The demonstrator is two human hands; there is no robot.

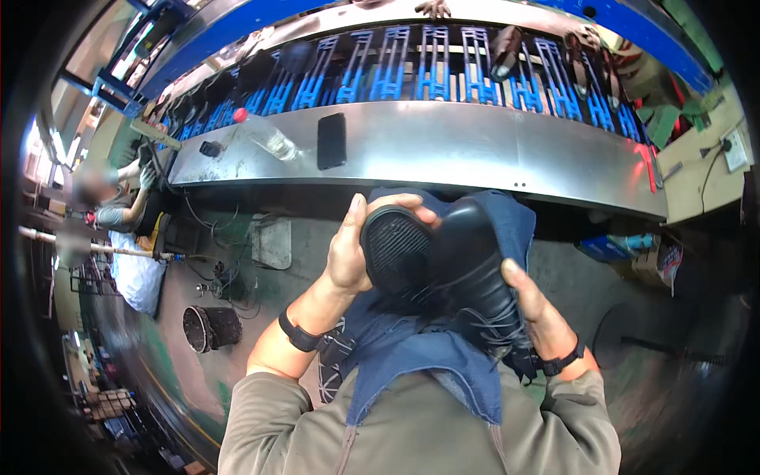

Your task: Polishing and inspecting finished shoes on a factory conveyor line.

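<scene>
steel conveyor ledge (443, 146) at 12 o'clock; left hand (352, 249) and right hand (538, 313) clamp black boot (443, 265), sole upturned (presumably for inspection), over denim apron (431, 348).

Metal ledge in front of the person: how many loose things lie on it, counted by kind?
On the metal ledge:
Black phone: 1
Clear plastic bottle: 1
Small black object: 1
Total: 3

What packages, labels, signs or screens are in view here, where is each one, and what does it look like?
Dark rectangular phone: lying flat on the steel ledge, screen black.
Clear plastic bottle with red cap: lying on its side, left of the phone.
Blue box-like package: under the ledge's right end, details unclear.
No signs visible.
</scene>
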